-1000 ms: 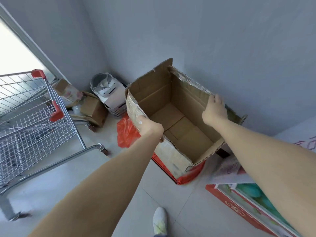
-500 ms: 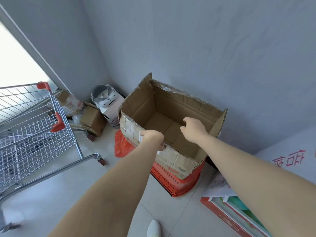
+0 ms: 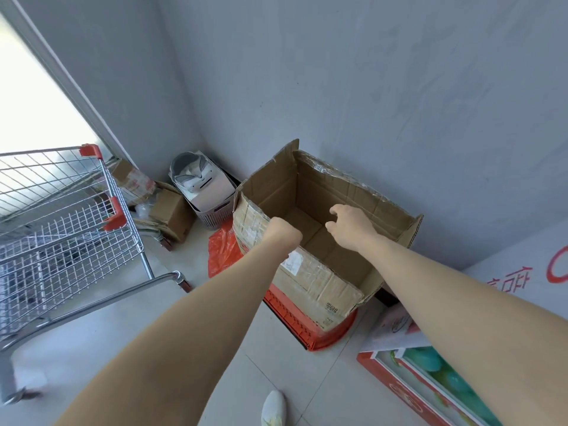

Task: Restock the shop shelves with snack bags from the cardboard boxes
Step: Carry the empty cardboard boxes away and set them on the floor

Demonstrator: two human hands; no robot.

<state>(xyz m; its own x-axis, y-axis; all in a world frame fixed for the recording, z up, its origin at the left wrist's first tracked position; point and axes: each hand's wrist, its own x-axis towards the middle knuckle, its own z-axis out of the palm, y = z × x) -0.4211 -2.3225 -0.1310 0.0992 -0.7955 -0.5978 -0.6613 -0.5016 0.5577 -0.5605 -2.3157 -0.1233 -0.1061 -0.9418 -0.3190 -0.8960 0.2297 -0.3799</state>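
A large open cardboard box [image 3: 332, 192] sits on top of a red plastic crate [image 3: 295, 318] against the grey wall. Its inside shows only bare cardboard; no snack bags are visible. My left hand [image 3: 284, 233] is closed on the box's near long flap at the rim. My right hand [image 3: 350, 224] hovers over the box opening with fingers loosely curled and apart, holding nothing.
A wire shopping cart [image 3: 61, 229] with red corners stands at the left. In the corner are small cardboard boxes [image 3: 169, 213], a grey basket with a white appliance [image 3: 203, 186] and a red plastic bag [image 3: 222, 250]. Printed boxes [image 3: 430, 379] lie at lower right. My shoe [image 3: 273, 407] is below.
The box has been lowered and turned flat onto the red crate. My right hand left the far flap and now hangs over the opening. My left hand stays on the near rim.
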